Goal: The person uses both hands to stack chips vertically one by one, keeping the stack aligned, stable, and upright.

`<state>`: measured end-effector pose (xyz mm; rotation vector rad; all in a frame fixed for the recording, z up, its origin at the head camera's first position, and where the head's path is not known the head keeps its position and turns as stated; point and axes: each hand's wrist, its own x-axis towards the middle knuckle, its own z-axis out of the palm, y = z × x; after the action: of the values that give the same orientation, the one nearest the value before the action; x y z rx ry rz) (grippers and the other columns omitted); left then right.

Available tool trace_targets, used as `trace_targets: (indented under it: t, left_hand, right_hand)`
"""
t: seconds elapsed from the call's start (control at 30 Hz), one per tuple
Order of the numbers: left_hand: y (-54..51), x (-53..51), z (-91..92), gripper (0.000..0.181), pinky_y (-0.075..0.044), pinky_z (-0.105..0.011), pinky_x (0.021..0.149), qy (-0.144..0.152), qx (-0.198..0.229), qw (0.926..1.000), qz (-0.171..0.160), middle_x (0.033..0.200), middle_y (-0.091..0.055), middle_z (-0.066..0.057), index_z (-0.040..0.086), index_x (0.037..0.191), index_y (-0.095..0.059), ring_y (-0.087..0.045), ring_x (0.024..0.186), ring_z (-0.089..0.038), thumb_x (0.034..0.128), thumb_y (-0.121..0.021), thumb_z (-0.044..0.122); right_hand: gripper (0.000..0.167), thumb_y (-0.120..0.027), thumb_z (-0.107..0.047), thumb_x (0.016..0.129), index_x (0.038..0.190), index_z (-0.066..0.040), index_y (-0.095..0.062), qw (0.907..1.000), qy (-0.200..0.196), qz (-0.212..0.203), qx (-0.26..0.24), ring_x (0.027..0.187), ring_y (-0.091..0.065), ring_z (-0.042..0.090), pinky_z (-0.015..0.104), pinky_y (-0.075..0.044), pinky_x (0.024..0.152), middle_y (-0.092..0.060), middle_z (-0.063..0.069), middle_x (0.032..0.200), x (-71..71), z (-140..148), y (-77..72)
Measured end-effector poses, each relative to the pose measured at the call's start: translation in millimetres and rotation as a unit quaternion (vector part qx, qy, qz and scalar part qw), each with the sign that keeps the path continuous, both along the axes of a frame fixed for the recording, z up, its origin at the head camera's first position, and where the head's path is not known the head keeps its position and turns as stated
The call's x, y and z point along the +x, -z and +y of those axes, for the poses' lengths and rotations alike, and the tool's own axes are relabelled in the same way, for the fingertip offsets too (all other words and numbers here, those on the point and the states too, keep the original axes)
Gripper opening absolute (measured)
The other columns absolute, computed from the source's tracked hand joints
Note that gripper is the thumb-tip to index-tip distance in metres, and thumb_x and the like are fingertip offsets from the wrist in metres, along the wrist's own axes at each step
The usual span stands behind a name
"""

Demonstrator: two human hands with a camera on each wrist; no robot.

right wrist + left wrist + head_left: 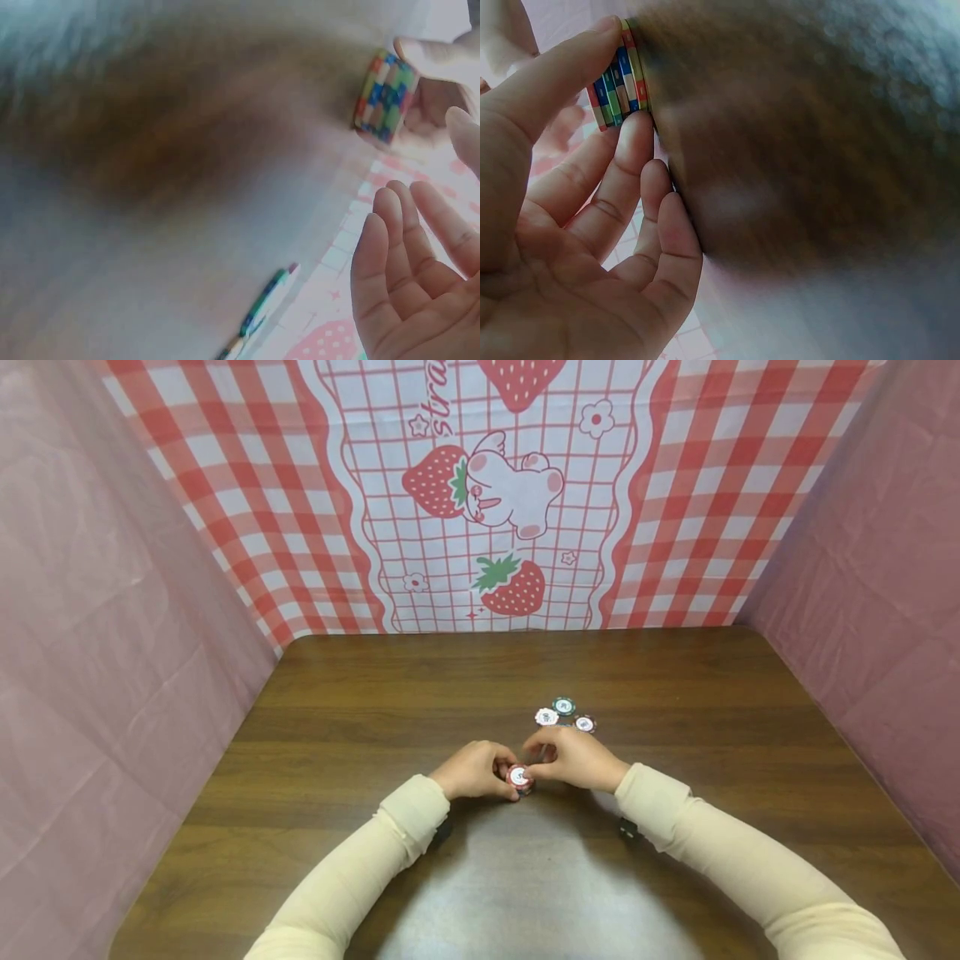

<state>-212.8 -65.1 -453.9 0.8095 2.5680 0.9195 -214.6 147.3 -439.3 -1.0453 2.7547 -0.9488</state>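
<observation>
A short stack of poker chips (519,777) stands on the table, with a red-edged chip on top. In the left wrist view the stack (619,82) shows striped edges in red, blue, green and yellow. My left hand (474,770) grips it between thumb and fingers. Just right of the stack is my right hand (576,757), its thumb close to the top chip. The right wrist view shows the right hand (420,277) with fingers relaxed and nothing held, apart from the stack (385,97).
Beyond the right hand lie a white chip (547,717), a green chip (564,705) and a dark-edged chip (585,723), close together. Another chip seems partly hidden by the hand. The wooden table (360,693) meets a strawberry-print cloth (487,552) at the back.
</observation>
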Motion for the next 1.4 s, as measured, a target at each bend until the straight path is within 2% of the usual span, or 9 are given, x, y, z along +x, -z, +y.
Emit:
trace_targets:
  t: [0.17,0.43,0.7,0.87,0.97,1.03,1.2,1.3,1.4]
  left_hand:
    - [0.6,-0.2,0.4,0.030,-0.043,-0.019,0.065,-0.001,0.002,1.0000,-0.001,0.075,-0.063,0.008,0.014,0.096,-0.073,-0.052,0.069,-0.002,0.0698,-0.088,0.020]
    - [0.9,-0.5,0.1,0.032,-0.042,-0.018,0.063,-0.004,0.008,0.9999,-0.004,0.072,-0.060,0.008,0.013,0.097,-0.073,-0.051,0.067,-0.002,0.0696,-0.087,0.018]
    - [2.3,-0.8,0.6,0.032,-0.042,-0.019,0.064,-0.005,0.003,1.0000,0.002,0.074,-0.062,0.006,0.012,0.097,-0.073,-0.051,0.068,-0.002,0.0695,-0.087,0.018]
    - [1.5,0.4,0.7,0.032,-0.042,-0.019,0.065,-0.005,0.004,1.0000,0.004,0.075,-0.063,0.004,0.012,0.097,-0.073,-0.051,0.068,-0.003,0.0693,-0.087,0.018]
    - [0.6,1.0,0.8,0.032,-0.042,-0.019,0.065,-0.006,0.003,1.0000,0.005,0.075,-0.063,0.004,0.012,0.097,-0.073,-0.051,0.068,-0.003,0.0693,-0.087,0.018]
    - [-0.1,1.3,0.8,0.032,-0.042,-0.019,0.065,-0.006,0.004,1.0000,0.005,0.075,-0.063,0.004,0.011,0.097,-0.073,-0.051,0.068,-0.003,0.0692,-0.087,0.017]
    - [-0.7,1.5,0.7,0.032,-0.042,-0.019,0.065,-0.007,0.006,1.0000,0.003,0.074,-0.061,0.006,0.012,0.097,-0.073,-0.051,0.068,-0.003,0.0694,-0.087,0.018]
    - [-0.5,1.4,0.7,0.031,-0.042,-0.019,0.065,-0.007,0.007,0.9999,0.003,0.073,-0.060,0.007,0.012,0.096,-0.073,-0.051,0.068,-0.003,0.0695,-0.087,0.018]
    - [-0.2,1.0,0.7,0.031,-0.042,-0.019,0.065,-0.007,0.007,0.9999,0.004,0.073,-0.060,0.008,0.013,0.096,-0.073,-0.051,0.068,-0.003,0.0694,-0.087,0.018]
  right_hand:
    - [0.041,-0.081,-0.025,0.080,0.113,-0.002,-0.069,0.9985,0.028,-0.008,-0.046,0.077,-0.062,0.008,0.024,-0.051,0.069,-0.072,0.009,0.099,-3.4,11,-7.3]
    - [0.044,-0.081,-0.019,0.080,0.119,-0.005,-0.067,0.9884,0.088,-0.011,-0.123,0.078,-0.062,0.012,0.027,-0.052,0.069,-0.070,0.014,0.098,-13.6,30,-14.0]
    - [0.045,-0.077,-0.017,0.085,0.125,-0.002,-0.062,0.9686,0.151,-0.060,-0.188,0.078,-0.063,0.008,0.019,-0.051,0.067,-0.068,0.017,0.100,-27.8,52,-11.6]
    - [0.046,-0.075,-0.018,0.087,0.127,-0.002,-0.060,0.9538,0.181,-0.088,-0.223,0.078,-0.063,0.005,0.023,-0.054,0.068,-0.068,0.009,0.099,-33.6,67,-4.9]
    - [0.050,-0.074,-0.021,0.088,0.130,0.000,-0.057,0.9479,0.195,-0.111,-0.227,0.080,-0.064,0.005,0.031,-0.057,0.070,-0.068,0.004,0.099,-35.8,74,-1.0]
    - [0.053,-0.073,-0.023,0.089,0.133,0.001,-0.055,0.9463,0.200,-0.124,-0.222,0.082,-0.066,0.009,0.034,-0.058,0.071,-0.068,0.007,0.102,-37.1,78,1.6]
    - [0.061,-0.071,-0.025,0.091,0.139,0.002,-0.048,0.9454,0.205,-0.156,-0.199,0.085,-0.068,0.017,0.031,-0.057,0.070,-0.064,0.025,0.115,-40.8,85,8.4]
    - [0.064,-0.070,-0.026,0.091,0.143,0.002,-0.044,0.9434,0.207,-0.180,-0.186,0.081,-0.068,0.017,0.028,-0.057,0.070,-0.062,0.028,0.118,-42.7,88,10.8]
    - [0.067,-0.070,-0.026,0.091,0.144,0.002,-0.042,0.9432,0.205,-0.200,-0.168,0.079,-0.067,0.015,0.027,-0.056,0.070,-0.065,0.025,0.113,-43.8,89,11.3]
